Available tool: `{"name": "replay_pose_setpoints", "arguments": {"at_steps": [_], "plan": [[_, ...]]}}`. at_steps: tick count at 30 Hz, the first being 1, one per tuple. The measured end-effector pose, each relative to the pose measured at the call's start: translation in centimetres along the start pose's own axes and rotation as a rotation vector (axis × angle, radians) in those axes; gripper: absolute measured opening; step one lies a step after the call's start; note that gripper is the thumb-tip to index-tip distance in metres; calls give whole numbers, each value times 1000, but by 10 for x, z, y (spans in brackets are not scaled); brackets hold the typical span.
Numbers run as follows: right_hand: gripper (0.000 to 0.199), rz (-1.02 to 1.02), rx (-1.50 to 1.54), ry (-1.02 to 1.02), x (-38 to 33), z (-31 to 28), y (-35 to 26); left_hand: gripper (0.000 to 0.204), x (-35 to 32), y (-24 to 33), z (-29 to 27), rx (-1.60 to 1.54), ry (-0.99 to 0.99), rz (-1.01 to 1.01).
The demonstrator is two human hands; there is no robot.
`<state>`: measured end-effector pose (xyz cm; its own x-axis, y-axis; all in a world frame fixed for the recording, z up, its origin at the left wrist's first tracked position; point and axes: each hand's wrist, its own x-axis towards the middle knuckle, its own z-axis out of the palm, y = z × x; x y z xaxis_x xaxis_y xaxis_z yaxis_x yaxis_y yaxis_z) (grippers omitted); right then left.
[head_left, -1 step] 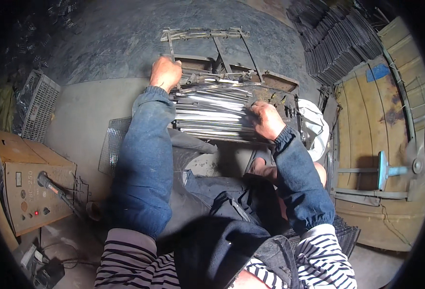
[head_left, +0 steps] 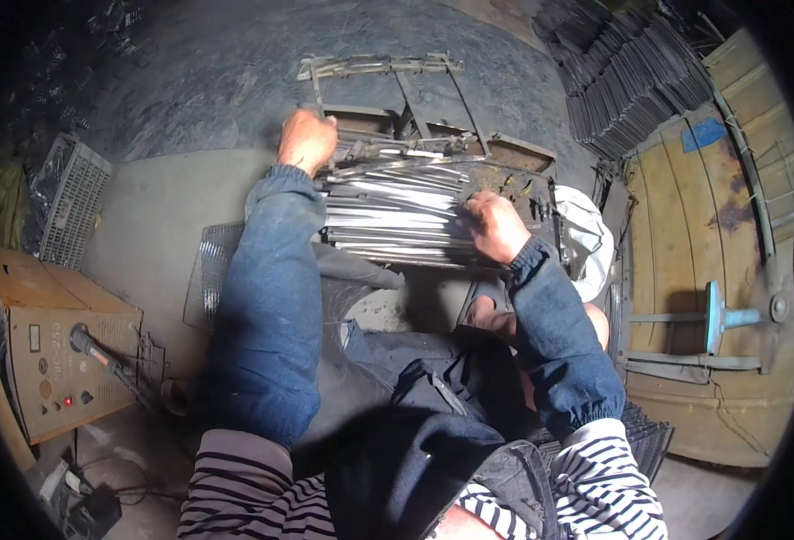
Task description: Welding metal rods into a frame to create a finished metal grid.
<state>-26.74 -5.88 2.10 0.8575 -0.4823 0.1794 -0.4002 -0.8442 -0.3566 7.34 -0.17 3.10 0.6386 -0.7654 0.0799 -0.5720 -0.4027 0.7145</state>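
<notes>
A hinged metal frame (head_left: 403,94) of thin bars stands over the far side of a low bench. My left hand (head_left: 308,138) is closed around the left side of this frame, with the fingertips hidden from view. Below the frame lies a bundle of bright, thin metal strips (head_left: 397,219), roughly parallel and running left to right. At the right ends of the strips, my right hand (head_left: 499,225) has its fingers curled down against them. What those fingers pinch is hidden under the hand.
Left stands a boxy welding machine (head_left: 64,360) with a red light and a cable. A wire mesh panel (head_left: 212,274) and a grey plastic crate (head_left: 73,202) are nearby. White cloth (head_left: 584,238) hangs right of the bench. Stacked dark panels (head_left: 631,85) stand far right, beside yellowish boards (head_left: 685,234).
The far bar of the hinged frame sits very slightly nearer. My right hand has shifted a little to the left; my left hand stays at the frame.
</notes>
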Motion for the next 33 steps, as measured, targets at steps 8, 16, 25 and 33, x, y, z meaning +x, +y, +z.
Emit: {"name": "replay_pose_setpoints", "arguments": {"at_steps": [8, 16, 25, 33], "plan": [[26, -32, 61, 110, -4, 8, 0, 40, -11, 3, -10, -55, -56, -53], [27, -2, 42, 92, -3, 14, 5, 41, -12, 11, -14, -62, -55, -29], [26, -16, 78, 119, -4, 24, 9, 39, -7, 3, -8, 7, 13, 28], [26, -77, 30, 167, 0, 14, 6, 37, -5, 3, -5, -13, -8, 20]]}}
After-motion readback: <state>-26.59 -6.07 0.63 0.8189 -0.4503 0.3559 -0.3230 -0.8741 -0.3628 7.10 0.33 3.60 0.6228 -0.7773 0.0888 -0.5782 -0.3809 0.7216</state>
